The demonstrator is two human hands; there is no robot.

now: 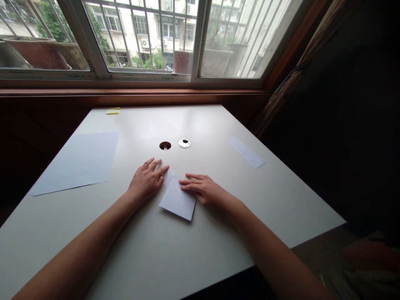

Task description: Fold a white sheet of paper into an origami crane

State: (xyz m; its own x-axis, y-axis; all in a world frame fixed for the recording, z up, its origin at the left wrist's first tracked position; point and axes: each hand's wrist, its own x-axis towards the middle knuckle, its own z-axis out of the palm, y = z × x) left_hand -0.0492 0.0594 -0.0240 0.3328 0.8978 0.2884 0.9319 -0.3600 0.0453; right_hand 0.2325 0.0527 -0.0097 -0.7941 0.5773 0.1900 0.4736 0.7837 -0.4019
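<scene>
A folded sheet of white paper (178,201) lies on the white table (140,258) between my two hands, its narrower part toward the window. My left hand (147,178) rests at the paper's far left edge, fingers spread, with the index fingertip touching its far corner. From the right, my right hand (201,188) lies with outstretched fingers on the paper's right side, pressing it flat. Neither hand grips anything. Part of the paper's right edge is hidden under the right hand.
A stack of white sheets (78,160) lies at the left. Yellow sticky notes (113,111) sit near the far edge. Beyond my hands are a round cable hole (165,146) and its metal cover (184,143). A paper strip (246,152) is at right, below the barred window (140,37).
</scene>
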